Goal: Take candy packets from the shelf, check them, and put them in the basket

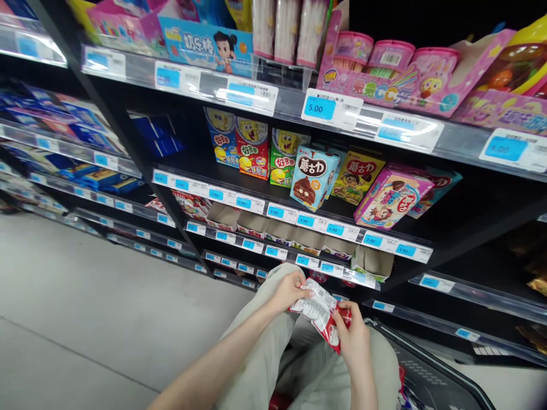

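Observation:
A red and white snack packet [318,304] is stretched between my two hands above my bent knees, its silvery-white back with a seam and small print facing up. My left hand [292,291] pinches its far left end between thumb and fingers. At the packet's near right end, my right hand [351,329] grips the red part, fingers partly behind it. Just beyond my knees, the low shelf holds several opened cardboard display trays [307,241]. Above them stands a blue carton with a chocolate picture [308,177], tilted forward at the shelf edge.
A dark basket [427,364] with some packets in it stands at my right. SpongeBob cartons [252,148] and a pink carton [391,196] stand on the middle shelf. Pink candy display boxes [397,85] fill the upper shelf. Grey floor [98,296] stretches to the left.

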Available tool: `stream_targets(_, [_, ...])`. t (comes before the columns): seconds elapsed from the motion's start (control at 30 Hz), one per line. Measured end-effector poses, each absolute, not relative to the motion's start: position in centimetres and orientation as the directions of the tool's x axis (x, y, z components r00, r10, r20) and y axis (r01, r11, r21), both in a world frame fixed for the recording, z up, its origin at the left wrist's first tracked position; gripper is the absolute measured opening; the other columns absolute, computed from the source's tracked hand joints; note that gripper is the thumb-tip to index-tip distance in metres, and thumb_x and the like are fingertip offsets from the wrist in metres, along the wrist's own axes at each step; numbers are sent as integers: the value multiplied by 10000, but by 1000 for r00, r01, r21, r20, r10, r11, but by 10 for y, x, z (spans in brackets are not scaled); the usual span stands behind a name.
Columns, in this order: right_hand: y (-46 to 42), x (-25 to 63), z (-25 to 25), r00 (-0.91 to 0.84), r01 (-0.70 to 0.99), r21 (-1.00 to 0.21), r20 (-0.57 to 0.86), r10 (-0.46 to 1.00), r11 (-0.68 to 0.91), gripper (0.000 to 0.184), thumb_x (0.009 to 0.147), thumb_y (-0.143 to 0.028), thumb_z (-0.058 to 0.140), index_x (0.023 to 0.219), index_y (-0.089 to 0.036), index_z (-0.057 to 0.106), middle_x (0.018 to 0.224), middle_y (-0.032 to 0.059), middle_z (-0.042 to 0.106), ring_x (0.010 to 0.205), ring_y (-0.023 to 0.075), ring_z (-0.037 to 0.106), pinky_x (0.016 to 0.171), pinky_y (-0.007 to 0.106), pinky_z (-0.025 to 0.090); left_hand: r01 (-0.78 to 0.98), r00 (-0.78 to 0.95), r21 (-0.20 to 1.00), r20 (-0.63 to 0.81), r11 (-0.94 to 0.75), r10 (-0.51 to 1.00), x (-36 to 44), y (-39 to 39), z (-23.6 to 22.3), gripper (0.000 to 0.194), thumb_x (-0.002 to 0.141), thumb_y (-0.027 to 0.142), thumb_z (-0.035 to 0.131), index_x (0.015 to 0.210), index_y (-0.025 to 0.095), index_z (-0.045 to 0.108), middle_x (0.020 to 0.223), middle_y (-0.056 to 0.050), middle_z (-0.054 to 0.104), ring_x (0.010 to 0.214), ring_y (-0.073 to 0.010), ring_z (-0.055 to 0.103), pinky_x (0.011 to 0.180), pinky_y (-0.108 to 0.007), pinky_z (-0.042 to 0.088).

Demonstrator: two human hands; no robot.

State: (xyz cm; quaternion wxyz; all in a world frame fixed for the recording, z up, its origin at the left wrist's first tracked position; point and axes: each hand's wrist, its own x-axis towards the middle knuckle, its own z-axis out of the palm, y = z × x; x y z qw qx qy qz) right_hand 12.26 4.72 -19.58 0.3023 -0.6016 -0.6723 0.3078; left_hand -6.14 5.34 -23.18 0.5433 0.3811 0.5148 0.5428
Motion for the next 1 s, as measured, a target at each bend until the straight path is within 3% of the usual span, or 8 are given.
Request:
stream_targets(0.13, [49,129,-199,-162,482,-873,-5,987,75,202,691,-374,523,813,-214,501,751,24,643,620,187,591,568,273,417,-358,-8,920,-172,158,985,-67,49,-222,654,513,216,733,1093,196,434,526,60,572,424,-113,505,428,-198,355])
stream_targets(0.23, [50,131,-205,-153,361,-930,13,988,68,241,678,-368,557,849,-201,527,764,32,643,625,180,586,575,277,437,-459,44,861,-225,219,973,-68,48,-221,774,527,209,736,1213,201,377,516,56,584,445,-119,526,470,-211,380])
stream_targets(0.3, [50,129,-210,-48,313,-948,46,998,59,295,657,-377,590,881,-191,542,772,41,647,621,179,589,572,277,444,-517,68,821,-246,245,967,-67,50,-224,682,531,217,738,1155,162,468,557,22,610,500,-134,557,520,-230,404])
stream_targets(0.37, [49,125,-213,84,286,-957,82,993,54,367,633,-387,618,925,-176,548,776,50,651,623,184,595,576,279,448,-554,103,790,-248,262,963,-66,53,-228,471,544,236,732,975,104,596,634,-36,639,567,-155,582,569,-252,420])
stream_targets(0.47, [47,117,-215,143,249,-966,104,984,66,465,623,-391,629,1016,-160,536,853,73,653,678,200,608,617,295,457,-582,118,770,-241,263,963,-66,54,-230,272,584,258,707,784,83,648,697,-75,652,597,-159,583,579,-255,418])
stream_targets(0.6, [48,114,-213,21,225,-971,93,995,86,529,666,-371,594,1142,-173,477,1006,94,622,798,220,605,690,322,459,-591,-25,785,-244,182,969,-65,53,-226,201,598,268,694,724,119,647,649,-37,637,546,-131,551,523,-228,389])
stream_targets(0.8, [52,116,-216,23,230,-972,56,998,49,549,686,-360,575,1186,-180,437,1000,91,618,803,227,601,698,340,462,-576,-124,812,-205,98,971,-61,52,-222,159,588,272,696,667,146,640,595,-3,611,511,-106,508,488,-208,357])
stream_targets(1.0, [50,106,-214,-9,-25,-999,37,999,36,613,713,-371,572,1246,-180,337,1001,99,601,810,208,603,726,347,475,-633,-42,759,-227,150,973,-63,49,-222,218,621,317,680,716,125,641,633,-32,615,514,-115,521,496,-221,362])
